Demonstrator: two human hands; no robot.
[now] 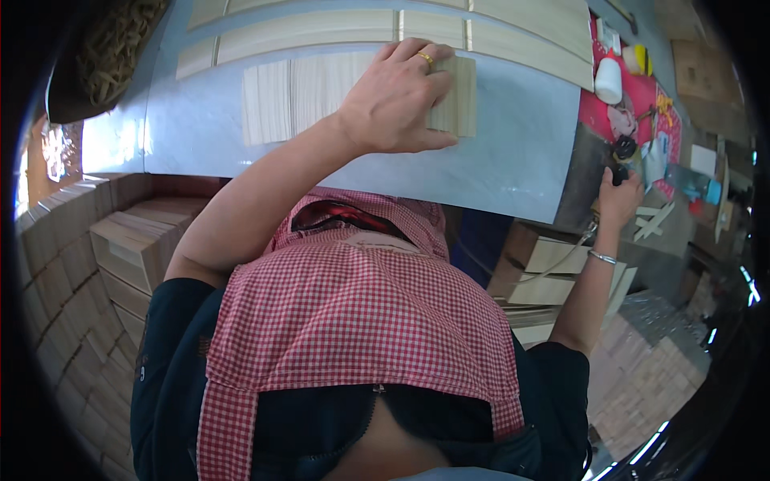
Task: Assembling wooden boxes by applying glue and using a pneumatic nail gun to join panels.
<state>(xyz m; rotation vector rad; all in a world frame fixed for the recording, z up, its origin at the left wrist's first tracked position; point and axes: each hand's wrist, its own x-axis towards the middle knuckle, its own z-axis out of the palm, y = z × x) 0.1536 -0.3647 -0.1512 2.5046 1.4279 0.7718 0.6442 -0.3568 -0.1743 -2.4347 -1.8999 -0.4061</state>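
Note:
A row of thin pale wooden slats lies packed side by side on the blue-grey tabletop. Across its right part, my left hand spans the row, fingers over the far side and thumb along the near side. A yellow ring is on one finger. Off to the right, my right hand is closed around a black hand tool with a metal hose fitting below it. The tool looks like an air gun, but its grip is mostly hidden by my fingers.
Long wooden boards lie along the table's far side. A bin of wood shavings stands far left. A white bottle and yellow-lidded jar sit on red cloth. Stacked wood blocks fill the left; a hose hangs right.

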